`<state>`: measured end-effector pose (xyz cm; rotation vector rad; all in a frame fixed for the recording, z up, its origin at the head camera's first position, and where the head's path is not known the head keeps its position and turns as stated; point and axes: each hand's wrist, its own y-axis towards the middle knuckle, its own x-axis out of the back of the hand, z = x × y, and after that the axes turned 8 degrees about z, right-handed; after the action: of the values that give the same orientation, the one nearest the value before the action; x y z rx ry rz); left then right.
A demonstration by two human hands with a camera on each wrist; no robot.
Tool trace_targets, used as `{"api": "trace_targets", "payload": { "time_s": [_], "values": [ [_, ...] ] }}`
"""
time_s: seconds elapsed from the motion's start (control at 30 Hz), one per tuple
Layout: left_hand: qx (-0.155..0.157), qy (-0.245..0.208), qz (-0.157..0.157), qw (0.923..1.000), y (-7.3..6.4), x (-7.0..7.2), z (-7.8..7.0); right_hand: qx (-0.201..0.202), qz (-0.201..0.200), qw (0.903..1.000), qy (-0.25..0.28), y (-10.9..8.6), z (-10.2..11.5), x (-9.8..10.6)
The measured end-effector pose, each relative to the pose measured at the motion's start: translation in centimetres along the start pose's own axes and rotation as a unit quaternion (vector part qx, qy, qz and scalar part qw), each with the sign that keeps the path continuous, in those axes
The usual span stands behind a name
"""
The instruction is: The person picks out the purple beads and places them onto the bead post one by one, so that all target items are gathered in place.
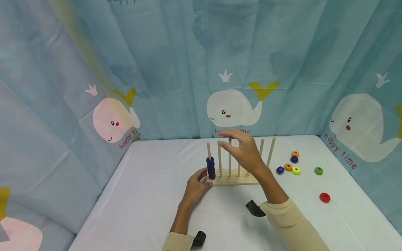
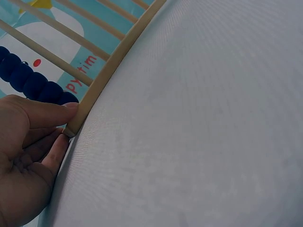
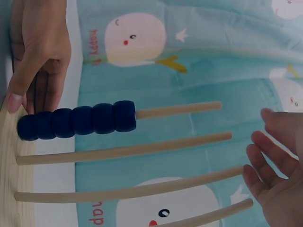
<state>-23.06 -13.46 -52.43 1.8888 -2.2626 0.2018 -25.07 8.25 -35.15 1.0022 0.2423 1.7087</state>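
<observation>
A wooden peg rack (image 1: 233, 180) with several upright pegs stands on the white table. Dark blue beads (image 1: 210, 168) are stacked on its leftmost peg, with bare wood above them in the right wrist view. My left hand (image 1: 194, 188) grips the left end of the base (image 2: 108, 71), thumb on top and fingers around the end beside the beads. Above the middle pegs my right hand (image 1: 246, 151) is raised, thumb and fingers apart and nothing between them. In the right wrist view, the fingertips (image 3: 252, 166) of that hand are near the peg tops.
Right of the rack lie loose beads: orange ones (image 1: 288, 167), blue ones (image 1: 280, 170), a yellow bead (image 1: 296, 170) and a green bead (image 1: 318, 170). A red bead (image 1: 325, 197) sits nearer the front right. A blue whale-print curtain (image 1: 176, 69) surrounds the table's back and sides.
</observation>
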Motion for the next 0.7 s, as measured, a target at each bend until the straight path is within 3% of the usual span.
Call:
{"api": "trace_targets", "payload": {
  "time_s": [0.7],
  "values": [
    [-0.007,0.005,0.0,1.0,0.1,0.1,0.1,-0.02,-0.054,0.9978,0.033,-2.8,-1.2,3.1]
  ]
}}
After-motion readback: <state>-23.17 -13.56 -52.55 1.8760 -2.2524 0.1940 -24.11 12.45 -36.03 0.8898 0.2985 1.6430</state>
